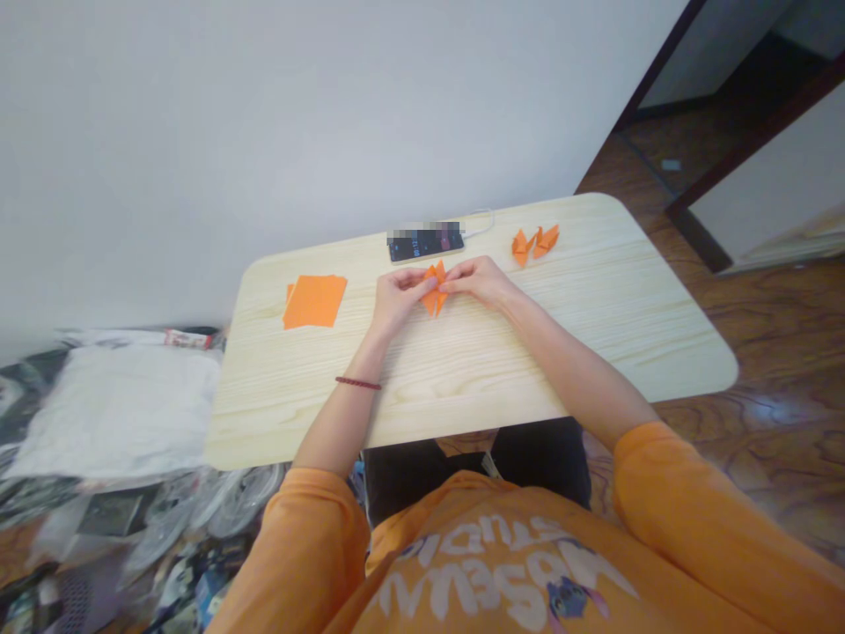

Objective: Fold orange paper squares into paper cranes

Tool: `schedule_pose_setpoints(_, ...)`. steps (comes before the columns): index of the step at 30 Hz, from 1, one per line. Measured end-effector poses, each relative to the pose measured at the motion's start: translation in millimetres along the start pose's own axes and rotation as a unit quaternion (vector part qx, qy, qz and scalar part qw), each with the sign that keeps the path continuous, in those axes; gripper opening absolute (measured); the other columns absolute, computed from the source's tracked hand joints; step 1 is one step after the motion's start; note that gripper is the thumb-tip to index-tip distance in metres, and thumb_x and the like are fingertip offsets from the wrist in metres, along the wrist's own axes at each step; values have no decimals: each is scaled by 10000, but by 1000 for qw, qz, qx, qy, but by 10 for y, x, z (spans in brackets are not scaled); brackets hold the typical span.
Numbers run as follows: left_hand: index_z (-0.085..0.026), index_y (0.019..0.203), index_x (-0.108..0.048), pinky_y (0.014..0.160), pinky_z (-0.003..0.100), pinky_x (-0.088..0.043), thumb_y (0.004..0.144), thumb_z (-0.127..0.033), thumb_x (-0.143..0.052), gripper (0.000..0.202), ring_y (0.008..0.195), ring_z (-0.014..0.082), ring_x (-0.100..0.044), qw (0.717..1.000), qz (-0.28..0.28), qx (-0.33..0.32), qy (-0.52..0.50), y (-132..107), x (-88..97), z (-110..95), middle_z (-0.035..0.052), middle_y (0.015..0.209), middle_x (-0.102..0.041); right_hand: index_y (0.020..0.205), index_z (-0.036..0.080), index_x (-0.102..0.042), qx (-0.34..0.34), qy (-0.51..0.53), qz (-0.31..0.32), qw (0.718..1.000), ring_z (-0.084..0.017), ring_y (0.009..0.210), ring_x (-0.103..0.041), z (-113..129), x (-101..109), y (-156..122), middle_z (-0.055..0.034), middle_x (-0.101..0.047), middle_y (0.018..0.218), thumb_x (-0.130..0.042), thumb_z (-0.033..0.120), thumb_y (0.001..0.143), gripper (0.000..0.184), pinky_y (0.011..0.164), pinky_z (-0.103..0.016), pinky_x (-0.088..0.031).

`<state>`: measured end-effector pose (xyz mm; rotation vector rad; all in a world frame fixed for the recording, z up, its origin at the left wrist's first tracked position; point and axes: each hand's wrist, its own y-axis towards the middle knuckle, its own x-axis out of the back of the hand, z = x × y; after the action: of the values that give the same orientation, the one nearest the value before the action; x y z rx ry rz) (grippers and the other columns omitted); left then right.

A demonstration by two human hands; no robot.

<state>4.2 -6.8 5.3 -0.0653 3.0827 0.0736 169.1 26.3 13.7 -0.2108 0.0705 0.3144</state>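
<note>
Both hands meet over the middle of a pale wooden table [475, 370]. My left hand [398, 295] and my right hand [478, 280] pinch a small folded orange paper piece [434, 295] between their fingertips, just above the tabletop. A dark red bracelet circles my left wrist. Most of the paper piece is hidden by my fingers.
A stack of flat orange paper sheets [315, 300] lies to the left. A phone [426, 242] with a white cable [481, 222] lies at the back. Two folded orange shapes [534, 243] sit at the back right. Plastic bags and clutter [112, 423] fill the floor on the left.
</note>
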Motion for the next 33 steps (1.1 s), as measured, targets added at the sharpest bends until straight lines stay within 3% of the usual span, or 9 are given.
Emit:
schedule_pose_setpoints(14, -146, 707, -723, 643, 261, -507, 542, -389, -839, 315, 654, 146, -654, 998, -67, 6, 17, -42, -77, -56, 53, 733, -723, 560, 145, -700, 6, -22, 6, 1000, -126, 588, -598, -27, -39, -10, -19, -679, 593, -829, 214, 433, 194, 671, -272, -478)
schedule_pose_setpoints(33, -158, 722, -714, 663, 266, -499, 534, -443, -833, 362, 663, 140, -645, 999, -48, 10, 1, -22, -61, -13, 50, 751, -722, 551, 146, -690, -2, -30, 10, 999, -110, 558, -575, -43, -40, 1, -15, -673, 576, -837, 236, 423, 215, 623, -253, -465)
